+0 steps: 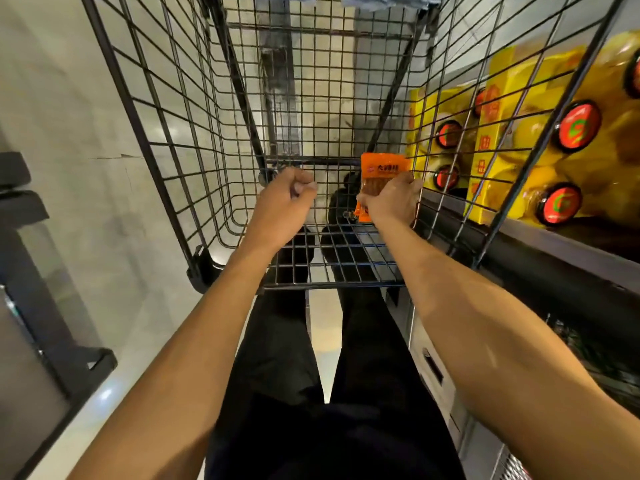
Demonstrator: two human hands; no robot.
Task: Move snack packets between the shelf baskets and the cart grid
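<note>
Both my arms reach down into a black wire cart. My right hand grips an orange snack packet by its lower half, holding it upright just above the cart's wire grid floor, near the right wall. My left hand hovers to the left of the packet with its fingers curled into a loose fist and nothing visible in it. I see no other packet on the grid floor.
Beyond the cart's right wall, a shelf carries yellow oil bottles with red caps and yellow boxes. A dark rack stands at the left. Pale tiled floor lies around the cart, my dark trousers below.
</note>
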